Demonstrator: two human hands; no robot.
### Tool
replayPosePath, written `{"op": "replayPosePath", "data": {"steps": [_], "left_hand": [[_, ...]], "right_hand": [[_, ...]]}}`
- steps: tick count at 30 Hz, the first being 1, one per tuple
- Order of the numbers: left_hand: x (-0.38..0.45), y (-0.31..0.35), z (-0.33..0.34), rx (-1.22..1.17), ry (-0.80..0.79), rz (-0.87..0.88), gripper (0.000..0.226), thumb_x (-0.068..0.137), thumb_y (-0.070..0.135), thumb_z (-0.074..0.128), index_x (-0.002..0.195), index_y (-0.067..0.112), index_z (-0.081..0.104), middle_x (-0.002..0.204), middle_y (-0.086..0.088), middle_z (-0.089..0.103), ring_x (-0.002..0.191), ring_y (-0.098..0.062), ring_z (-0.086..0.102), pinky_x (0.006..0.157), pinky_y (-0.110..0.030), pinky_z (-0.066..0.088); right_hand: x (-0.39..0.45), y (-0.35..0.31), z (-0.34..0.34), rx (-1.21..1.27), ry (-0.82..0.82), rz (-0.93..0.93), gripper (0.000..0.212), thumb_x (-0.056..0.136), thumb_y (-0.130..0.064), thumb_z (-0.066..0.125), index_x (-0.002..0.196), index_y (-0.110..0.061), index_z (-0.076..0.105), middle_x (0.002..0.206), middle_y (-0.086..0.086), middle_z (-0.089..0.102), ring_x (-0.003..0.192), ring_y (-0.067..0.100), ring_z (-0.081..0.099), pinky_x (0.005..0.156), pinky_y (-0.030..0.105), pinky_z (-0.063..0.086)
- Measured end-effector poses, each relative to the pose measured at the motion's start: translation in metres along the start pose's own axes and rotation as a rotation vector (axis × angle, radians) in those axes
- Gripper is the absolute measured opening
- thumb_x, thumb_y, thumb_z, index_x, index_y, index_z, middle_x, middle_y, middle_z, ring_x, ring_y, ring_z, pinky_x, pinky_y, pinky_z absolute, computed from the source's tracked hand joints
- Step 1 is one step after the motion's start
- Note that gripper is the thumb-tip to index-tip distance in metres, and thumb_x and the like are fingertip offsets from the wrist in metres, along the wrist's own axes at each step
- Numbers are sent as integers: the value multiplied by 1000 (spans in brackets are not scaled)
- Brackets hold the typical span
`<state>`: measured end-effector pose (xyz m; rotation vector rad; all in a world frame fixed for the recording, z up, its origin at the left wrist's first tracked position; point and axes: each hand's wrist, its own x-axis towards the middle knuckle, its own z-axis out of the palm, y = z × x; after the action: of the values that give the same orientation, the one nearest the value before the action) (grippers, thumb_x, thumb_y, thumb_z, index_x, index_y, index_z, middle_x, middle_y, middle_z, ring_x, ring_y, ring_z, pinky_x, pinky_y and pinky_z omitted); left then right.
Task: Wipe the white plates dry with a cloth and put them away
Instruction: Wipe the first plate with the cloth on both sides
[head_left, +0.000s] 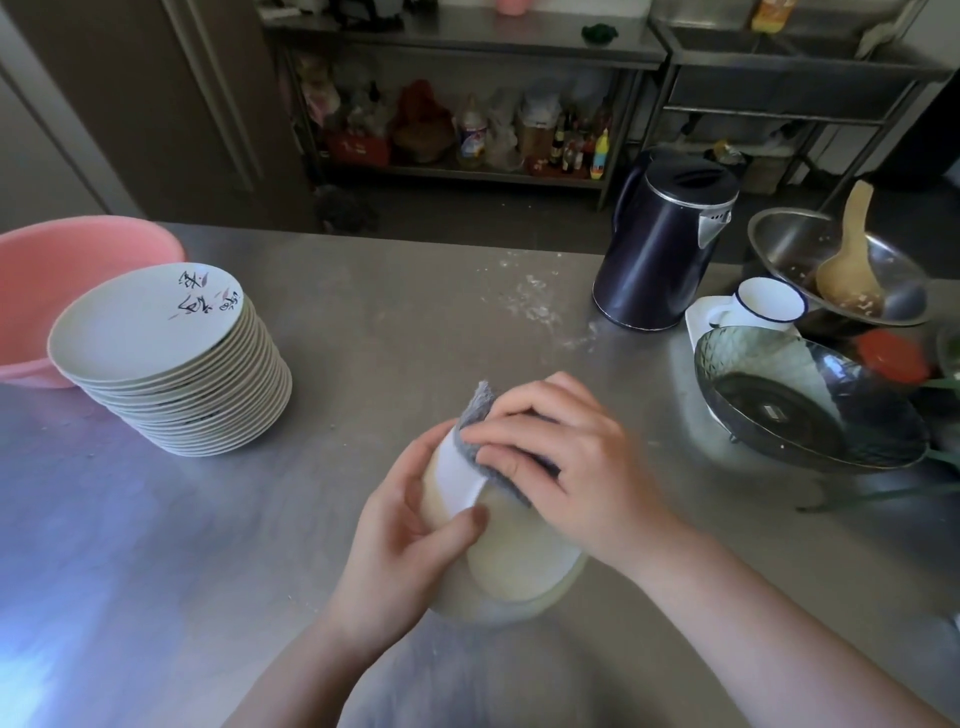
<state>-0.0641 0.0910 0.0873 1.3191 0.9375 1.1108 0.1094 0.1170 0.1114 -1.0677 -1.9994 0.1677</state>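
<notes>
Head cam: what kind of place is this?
Probably a commercial or canteen kitchen: a stainless steel counter, a tall stack of white plates, and steel shelving behind, stocked with bottles.

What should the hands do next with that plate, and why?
Probably slide the cloth further round the plate. The right hand presses it only on the top edge, while the left hand holds the plate tilted above the table. The stack likely comes after.
</notes>
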Motion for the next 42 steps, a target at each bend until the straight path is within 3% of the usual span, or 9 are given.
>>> {"op": "replayPosePath", "data": {"steps": [10, 14, 17, 19, 23, 27, 30, 38, 42], "left_hand": [[13, -2, -13, -218, 208, -54, 64, 65, 14, 72, 126, 22, 59, 122, -3, 68, 108, -18, 65, 81, -27, 55], [21, 0, -10, -346, 338, -97, 57, 68, 7, 61, 124, 23, 59, 114, 0, 70, 98, -13, 67, 72, -23, 56], [26, 2, -3, -377, 418, -94, 59, 68, 9, 62, 127, 21, 57, 117, -2, 69, 98, -13, 67, 73, -22, 55], [28, 5, 3, -398, 463, -92, 59, 69, 11, 62, 127, 21, 56, 117, -1, 70, 99, -13, 68, 72, -22, 55], [34, 13, 16, -450, 505, -74, 58, 76, 10, 65, 131, 24, 52, 120, -1, 69, 105, -15, 67, 78, -25, 54], [44, 24, 26, -469, 516, -47, 52, 89, 5, 62, 134, 28, 49, 128, -4, 64, 118, -22, 62, 96, -38, 51], [51, 33, 32, -428, 508, -12, 47, 90, 16, 60, 133, 33, 48, 131, 0, 62, 121, -21, 59, 103, -44, 47], [53, 46, 42, -429, 492, 29, 37, 101, 9, 45, 129, 32, 50, 123, 4, 66, 113, -14, 64, 86, -30, 53], [50, 46, 39, -400, 533, 63, 37, 99, 9, 50, 127, 33, 53, 120, 8, 67, 112, -10, 64, 89, -31, 49]], "right_hand": [[-4, 30, -6, 122, 99, 409, 19, 88, -20, 63, 101, -25, 74, 101, -14, 63, 103, 9, 57, 92, 19, 42], [-17, 27, -2, 150, 226, 517, 17, 87, -22, 61, 99, -26, 73, 102, -20, 62, 102, 9, 61, 88, 34, 50], [-29, 17, 7, 177, 330, 577, 18, 87, -21, 62, 100, -26, 73, 104, -23, 60, 103, 9, 60, 71, 50, 57], [-36, 11, 13, 185, 378, 595, 17, 87, -26, 62, 101, -27, 73, 106, -23, 60, 105, 9, 60, 67, 52, 57], [-39, -3, 24, 154, 450, 505, 18, 87, -31, 60, 100, -26, 71, 105, -18, 60, 103, 11, 61, 88, 31, 50], [-32, -18, 33, 91, 448, 389, 18, 88, -24, 62, 101, -18, 73, 105, -14, 59, 100, 9, 61, 90, 17, 43], [-24, -24, 37, 74, 454, 305, 17, 89, -20, 63, 102, -16, 73, 103, -10, 60, 96, 15, 62, 88, 21, 46], [-17, -22, 30, -37, 438, 73, 21, 88, -8, 68, 107, -15, 71, 104, -6, 62, 88, 18, 60, 80, 28, 50], [-26, -13, 26, -16, 492, 113, 14, 87, -11, 67, 99, -9, 73, 101, 0, 63, 90, 19, 62, 82, 28, 50]]}}
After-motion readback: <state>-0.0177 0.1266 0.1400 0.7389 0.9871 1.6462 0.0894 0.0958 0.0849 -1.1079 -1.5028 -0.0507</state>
